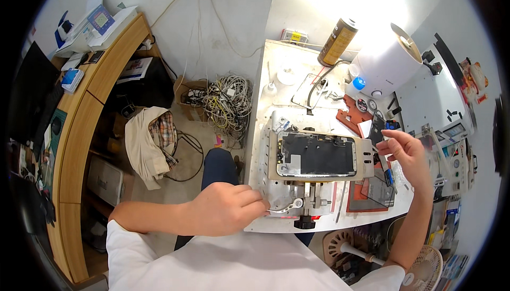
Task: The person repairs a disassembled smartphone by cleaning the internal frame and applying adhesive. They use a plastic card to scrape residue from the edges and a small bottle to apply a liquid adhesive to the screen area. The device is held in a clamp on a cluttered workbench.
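My left hand (231, 208) is closed on the end of a curved silver lever (289, 205) at the front of a metal fixture (365, 158). Clamped flat in that fixture is a phone screen assembly (316, 154) with black backing and silver patches. Just right of it, my right hand (404, 158) hangs with loosely bent, separated fingers and nothing visible in them, close to some dark phone parts (376, 127). Below the fixture sits a black knob (305, 223). A thin metal tool (341, 202) lies beside dark red and grey mats (366, 200).
The white workbench (260, 89) carries a spray can (337, 41), white cylindrical appliance (388, 62), red-brown mould (350, 116) and small bottles. At left stand a wooden desk (73, 174), draped jacket (143, 147) and cable pile (228, 105); below right, a fan (425, 267).
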`<state>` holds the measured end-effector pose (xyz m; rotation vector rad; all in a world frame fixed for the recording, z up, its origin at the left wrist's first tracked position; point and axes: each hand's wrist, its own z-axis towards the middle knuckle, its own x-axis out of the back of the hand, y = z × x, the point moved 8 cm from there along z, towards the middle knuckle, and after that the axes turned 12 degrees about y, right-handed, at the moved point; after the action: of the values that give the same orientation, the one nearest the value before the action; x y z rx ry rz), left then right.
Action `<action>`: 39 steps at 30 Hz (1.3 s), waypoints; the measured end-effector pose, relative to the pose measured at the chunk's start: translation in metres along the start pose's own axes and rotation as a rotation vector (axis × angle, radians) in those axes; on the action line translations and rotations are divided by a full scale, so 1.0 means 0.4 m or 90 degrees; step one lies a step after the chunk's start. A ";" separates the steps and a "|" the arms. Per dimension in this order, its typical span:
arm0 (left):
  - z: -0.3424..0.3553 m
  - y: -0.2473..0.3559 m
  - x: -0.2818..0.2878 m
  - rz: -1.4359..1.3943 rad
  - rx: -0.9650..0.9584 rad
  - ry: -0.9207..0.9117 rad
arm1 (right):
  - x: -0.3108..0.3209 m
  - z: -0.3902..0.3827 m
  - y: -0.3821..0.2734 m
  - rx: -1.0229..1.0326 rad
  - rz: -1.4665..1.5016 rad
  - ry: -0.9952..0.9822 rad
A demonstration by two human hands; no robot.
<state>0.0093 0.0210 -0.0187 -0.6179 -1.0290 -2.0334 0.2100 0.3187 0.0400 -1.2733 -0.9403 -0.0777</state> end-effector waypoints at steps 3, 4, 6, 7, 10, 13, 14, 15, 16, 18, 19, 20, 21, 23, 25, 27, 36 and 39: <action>0.003 -0.026 0.004 -0.108 0.105 0.027 | -0.002 0.004 -0.038 0.034 -0.013 0.010; 0.004 -0.038 0.004 -0.150 0.143 0.038 | -0.010 0.005 -0.051 0.041 -0.014 0.014; 0.006 -0.085 -0.018 -0.228 0.189 0.044 | -0.031 0.009 -0.085 0.062 -0.006 0.011; 0.010 -0.107 -0.026 -0.267 0.212 0.048 | -0.045 0.013 -0.108 0.076 0.003 0.003; 0.022 -0.162 -0.069 -0.427 0.424 -0.052 | -0.108 0.027 -0.193 0.156 -0.022 -0.019; 0.036 -0.194 -0.098 -0.466 0.505 -0.121 | -0.193 0.037 -0.285 0.235 -0.095 -0.055; 0.048 -0.197 -0.099 -0.463 0.513 -0.140 | -0.222 0.042 -0.311 0.258 -0.123 -0.069; 0.053 -0.200 -0.101 -0.464 0.521 -0.162 | -0.253 0.050 -0.329 0.263 -0.150 -0.097; 0.045 -0.208 -0.113 -0.470 0.527 -0.178 | -0.282 0.059 -0.340 0.267 -0.176 -0.124; 0.052 -0.216 -0.096 -0.422 0.501 -0.212 | -0.337 0.075 -0.344 0.268 -0.201 -0.185; 0.057 -0.226 -0.084 -0.398 0.488 -0.228 | -0.366 0.084 -0.338 0.264 -0.199 -0.219; 0.063 -0.262 -0.062 -0.389 0.515 -0.168 | -0.387 0.091 -0.335 0.259 -0.198 -0.252; 0.068 -0.298 -0.044 -0.383 0.541 -0.108 | -0.397 0.096 -0.334 0.240 -0.196 -0.266; 0.107 -0.350 0.020 -0.354 0.550 0.043 | -0.411 0.108 -0.329 0.200 -0.192 -0.293; 0.154 -0.348 0.045 -0.447 0.579 0.040 | -0.425 0.115 -0.331 0.189 -0.179 -0.348; 0.189 -0.332 0.036 -0.511 0.583 0.010 | -0.436 0.117 -0.328 0.182 -0.156 -0.385; 0.228 -0.321 0.052 -0.387 0.482 -0.054 | -0.459 0.121 -0.322 0.167 -0.109 -0.439; 0.236 -0.313 0.062 -0.317 0.472 -0.086 | -0.459 0.123 -0.324 0.199 -0.105 -0.445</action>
<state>-0.0984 0.1373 -0.0062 -0.1016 -2.0322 -1.8000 -0.0039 0.2355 0.0233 -0.9297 -1.5859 0.3968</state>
